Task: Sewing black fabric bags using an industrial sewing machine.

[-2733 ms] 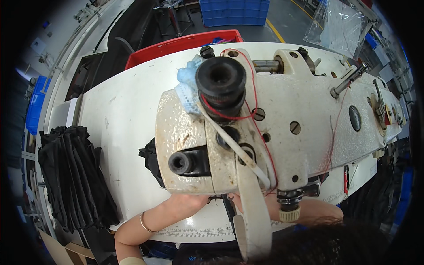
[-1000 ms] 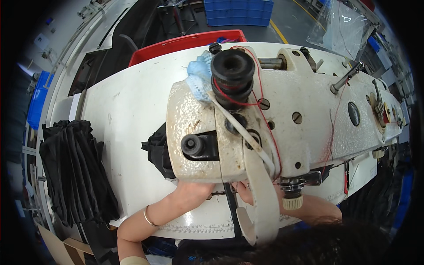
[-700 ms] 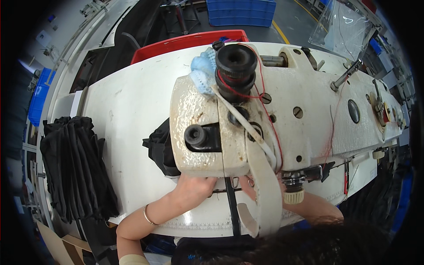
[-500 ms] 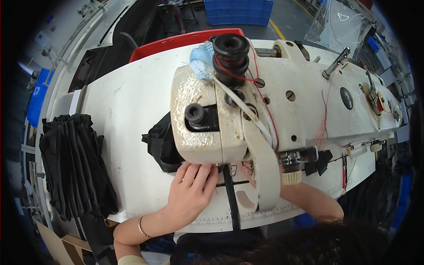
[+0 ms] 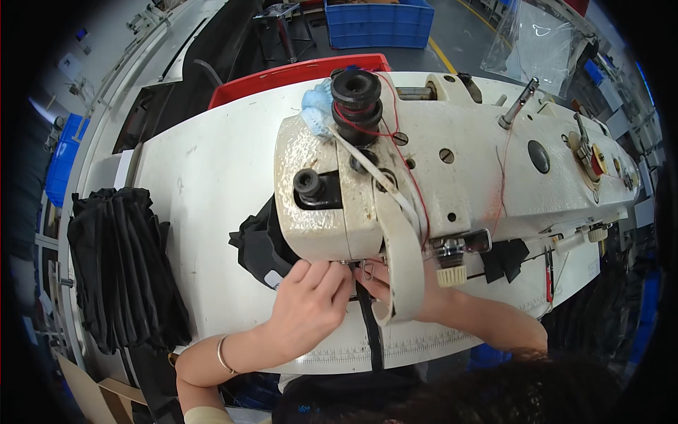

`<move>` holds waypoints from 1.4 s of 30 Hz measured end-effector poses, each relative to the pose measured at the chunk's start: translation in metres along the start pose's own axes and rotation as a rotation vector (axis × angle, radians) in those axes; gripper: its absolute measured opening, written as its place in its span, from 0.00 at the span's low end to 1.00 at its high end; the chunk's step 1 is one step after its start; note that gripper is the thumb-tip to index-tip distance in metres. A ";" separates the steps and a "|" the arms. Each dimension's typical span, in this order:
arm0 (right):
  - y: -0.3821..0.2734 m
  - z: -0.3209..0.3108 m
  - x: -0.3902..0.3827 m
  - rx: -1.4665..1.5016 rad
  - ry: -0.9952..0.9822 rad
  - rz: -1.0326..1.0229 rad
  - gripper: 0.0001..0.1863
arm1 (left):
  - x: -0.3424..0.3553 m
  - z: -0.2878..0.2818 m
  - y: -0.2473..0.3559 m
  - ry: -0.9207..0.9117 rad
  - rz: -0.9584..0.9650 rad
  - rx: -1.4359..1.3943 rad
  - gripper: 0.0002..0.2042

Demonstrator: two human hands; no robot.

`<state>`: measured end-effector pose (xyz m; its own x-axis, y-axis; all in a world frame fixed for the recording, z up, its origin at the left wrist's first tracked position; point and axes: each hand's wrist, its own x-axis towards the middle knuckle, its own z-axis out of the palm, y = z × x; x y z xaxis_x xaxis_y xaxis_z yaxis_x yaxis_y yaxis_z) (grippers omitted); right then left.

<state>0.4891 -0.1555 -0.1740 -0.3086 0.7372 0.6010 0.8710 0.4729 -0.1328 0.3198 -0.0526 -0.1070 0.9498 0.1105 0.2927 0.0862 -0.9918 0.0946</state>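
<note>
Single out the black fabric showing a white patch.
The bunched cloth jutting left of the machine head, beyond the left hand; the folded stack and small flat pieces show none.

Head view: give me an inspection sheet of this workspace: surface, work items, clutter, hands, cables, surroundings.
Surface: white table, ruler marks along its near edge.
Work items: black cloth partly hidden by the sewing machine; black strap running toward the near edge.
Clutter: stack of black pieces at left; blue rag by a black knob.
Hands: left hand beside the cloth, fingers bent; right hand partly hidden, grip unclear.
Cables: none made out; red thread on the machine.
Surroundings: red bin, blue crate beyond the table.
</note>
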 end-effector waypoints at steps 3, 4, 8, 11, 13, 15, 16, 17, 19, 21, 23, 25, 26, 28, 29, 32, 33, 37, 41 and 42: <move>0.002 -0.003 -0.011 -0.345 -0.239 -0.135 0.11 | -0.003 0.013 0.000 0.123 0.026 0.057 0.12; 0.003 -0.008 -0.014 -0.361 -0.345 -0.190 0.11 | -0.004 0.017 -0.006 0.120 0.029 0.056 0.12; -0.007 -0.015 -0.010 -0.142 -0.170 -0.073 0.12 | -0.011 0.021 -0.032 0.084 -0.194 -0.443 0.18; -0.015 -0.022 -0.007 -0.146 -0.139 -0.154 0.14 | -0.018 0.018 -0.028 0.071 -0.121 -0.405 0.17; -0.018 -0.025 -0.007 -0.168 -0.129 -0.163 0.14 | -0.019 0.018 -0.016 0.128 0.144 -0.091 0.15; -0.018 -0.026 -0.007 -0.188 -0.124 -0.172 0.14 | -0.018 0.020 -0.007 0.111 0.123 -0.102 0.15; -0.019 -0.026 -0.008 -0.184 -0.173 -0.181 0.13 | -0.018 0.021 -0.004 0.097 0.122 -0.099 0.15; -0.019 -0.025 -0.008 -0.181 -0.219 -0.192 0.13 | -0.017 0.022 -0.003 0.105 0.139 -0.104 0.15; -0.019 -0.024 -0.008 -0.186 -0.205 -0.191 0.13 | -0.015 0.024 -0.002 0.113 0.144 -0.090 0.14; -0.020 -0.024 -0.008 -0.193 -0.192 -0.188 0.13 | -0.015 0.025 -0.003 0.121 0.153 -0.077 0.14; -0.020 -0.025 -0.007 -0.180 -0.170 -0.175 0.12 | -0.016 0.026 -0.003 0.125 0.137 -0.099 0.13; -0.020 -0.025 -0.007 -0.161 -0.197 -0.164 0.11 | -0.018 0.027 -0.002 0.122 0.135 -0.092 0.12; -0.020 -0.024 -0.007 -0.142 -0.224 -0.154 0.10 | -0.018 0.028 -0.002 0.121 0.133 -0.083 0.12; -0.018 -0.021 -0.007 -0.106 -0.201 -0.158 0.10 | -0.020 0.032 -0.004 0.112 0.115 -0.083 0.12; -0.017 -0.019 -0.007 -0.072 -0.179 -0.159 0.09 | -0.020 0.035 -0.006 0.123 0.135 -0.102 0.12; -0.015 -0.008 -0.008 0.125 -0.264 0.202 0.10 | -0.021 0.044 -0.015 -0.036 0.003 -0.218 0.13; -0.012 -0.004 -0.009 0.115 -0.197 0.118 0.12 | -0.021 0.047 -0.018 -0.068 -0.066 -0.346 0.15; -0.004 -0.002 -0.009 -0.004 -0.229 0.065 0.15 | -0.016 0.049 -0.032 0.074 -0.097 -0.299 0.15; -0.005 -0.017 -0.009 -0.044 -0.090 -0.047 0.18 | -0.006 0.020 -0.029 0.028 -0.139 -0.193 0.10; -0.011 -0.022 -0.009 -0.032 -0.065 -0.085 0.18 | -0.005 0.006 -0.021 0.034 -0.133 -0.190 0.10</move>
<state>0.4910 -0.1778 -0.1609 -0.4050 0.7257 0.5562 0.8523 0.5198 -0.0576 0.3147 -0.0325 -0.1163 0.9229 0.2447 0.2973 0.1488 -0.9388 0.3106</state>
